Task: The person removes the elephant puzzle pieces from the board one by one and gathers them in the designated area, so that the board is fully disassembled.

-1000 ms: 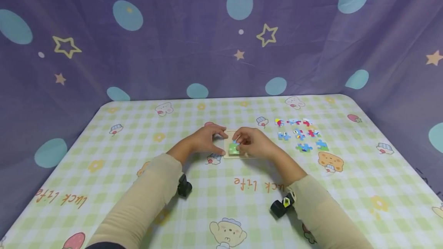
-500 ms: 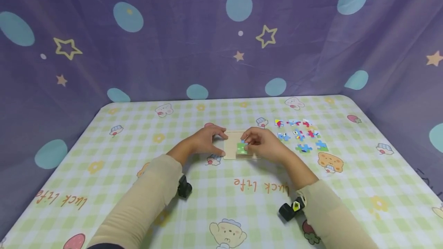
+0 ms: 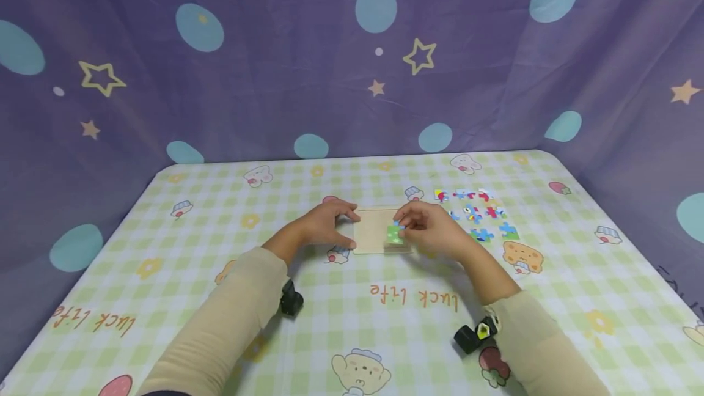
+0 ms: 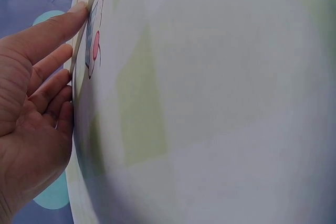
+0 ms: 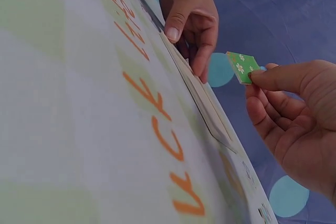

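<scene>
A green jigsaw puzzle piece (image 3: 393,234) with white flowers and a bit of blue at its top is pinched between thumb and fingers of my right hand (image 3: 431,230). The right wrist view shows the puzzle piece (image 5: 240,67) raised above the right part of a flat, pale wooden puzzle board (image 3: 370,231). At the board's left end, my left hand (image 3: 326,225) holds it, thumb at the near corner and forefinger at the far corner. In the left wrist view, the left hand (image 4: 31,93) has its thumb tip on the board's edge.
Right of the board lie several loose puzzle pieces (image 3: 474,215), spread in rough rows, partly behind the right hand. A green checked tablecloth (image 3: 308,347) with cartoon prints covers the table. A purple curtain (image 3: 247,90) hangs behind its far edge.
My right hand has moved the green puzzle piece rightward over the board, from its left part to its right part. The left hand keeps its place at the board's left end.
</scene>
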Motion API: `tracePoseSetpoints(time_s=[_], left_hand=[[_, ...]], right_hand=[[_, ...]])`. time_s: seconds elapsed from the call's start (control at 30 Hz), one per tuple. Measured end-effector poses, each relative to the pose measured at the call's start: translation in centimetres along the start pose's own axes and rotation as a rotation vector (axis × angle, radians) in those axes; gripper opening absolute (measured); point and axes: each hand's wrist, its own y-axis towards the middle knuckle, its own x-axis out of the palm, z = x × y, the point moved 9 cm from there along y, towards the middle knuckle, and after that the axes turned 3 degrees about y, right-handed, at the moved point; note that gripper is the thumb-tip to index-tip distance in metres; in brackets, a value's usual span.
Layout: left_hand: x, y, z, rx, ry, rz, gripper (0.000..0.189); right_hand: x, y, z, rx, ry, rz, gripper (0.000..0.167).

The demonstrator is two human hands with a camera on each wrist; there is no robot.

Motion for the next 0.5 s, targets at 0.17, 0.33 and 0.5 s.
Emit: tracePoseSetpoints(time_s=[0.17, 0.33, 0.5], left_hand=[[0.0, -0.1, 0.1, 0.007, -0.007, -0.002, 0.053], [0.1, -0.1, 0.1, 0.009, -0.017, -0.004, 0.053], [0.1, -0.1, 0.0, 0.009, -0.018, -0.003, 0.054]], right_hand=[[-0.8, -0.6, 0.2, 0.021, 0.018, 0.014, 0.024], [-1.6, -1.1, 0.3, 0.009, 0.015, 0.034, 0.024], [-2.4, -1.6, 0.8, 0.015, 0.012, 0.045, 0.024]])
